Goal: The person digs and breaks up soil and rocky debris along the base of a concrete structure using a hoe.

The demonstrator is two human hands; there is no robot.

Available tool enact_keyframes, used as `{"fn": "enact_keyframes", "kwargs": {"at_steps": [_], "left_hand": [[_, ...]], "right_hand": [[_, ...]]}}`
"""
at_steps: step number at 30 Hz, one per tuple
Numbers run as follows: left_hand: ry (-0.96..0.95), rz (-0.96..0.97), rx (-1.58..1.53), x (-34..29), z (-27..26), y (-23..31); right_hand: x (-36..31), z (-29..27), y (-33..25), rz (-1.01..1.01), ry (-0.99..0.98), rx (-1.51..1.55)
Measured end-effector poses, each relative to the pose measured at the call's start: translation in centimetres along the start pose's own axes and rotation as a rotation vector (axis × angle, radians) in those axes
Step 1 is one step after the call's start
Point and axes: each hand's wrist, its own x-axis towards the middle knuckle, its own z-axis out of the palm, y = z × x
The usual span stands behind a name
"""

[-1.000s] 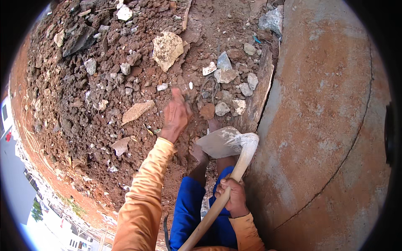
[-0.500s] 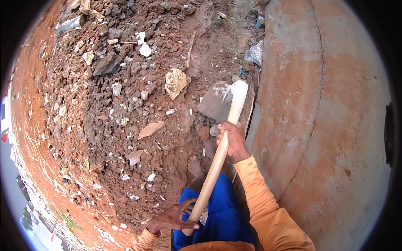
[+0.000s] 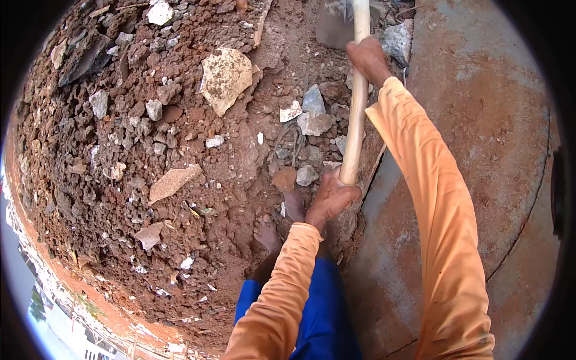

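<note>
A hoe with a pale wooden handle (image 3: pixel 357 117) and a broad flat metal blade (image 3: pixel 333 29) reaches away from me along the soil beside the concrete. My left hand (image 3: pixel 332 197) is closed round the near end of the handle. Farther up, close to the blade, my right hand (image 3: pixel 369 59) grips the same handle. The top of the blade runs out of the picture, so whether it touches the ground I cannot tell. Beneath the handle lie loose stones (image 3: pixel 315 123) and brown soil.
A concrete slab (image 3: pixel 444 120) with a crack runs along the right. Lumpy soil (image 3: pixel 120 198) strewn with rubble fills the left, including a large tan stone (image 3: pixel 227 79) and a flat brown piece (image 3: pixel 174 183). My bare foot (image 3: pixel 267 234) stands on the dirt between them.
The hoe has moved forward, away from me. My left hand, loosely at the handle's end near my legs before, has come forward and closed on it. Stones formerly behind the blade now show.
</note>
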Motion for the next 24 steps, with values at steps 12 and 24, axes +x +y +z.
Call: {"fn": "enact_keyframes", "kwargs": {"at_steps": [12, 24], "left_hand": [[0.191, -0.081, 0.022, -12.4, -1.8, -1.2], [0.204, -0.123, 0.24, -27.5, -1.2, -3.4]], "right_hand": [[-9.9, 2.5, -2.6, 0.41, -0.259, 0.043], [-25.3, -0.1, -3.8, 0.613, -0.238, 0.189]]}}
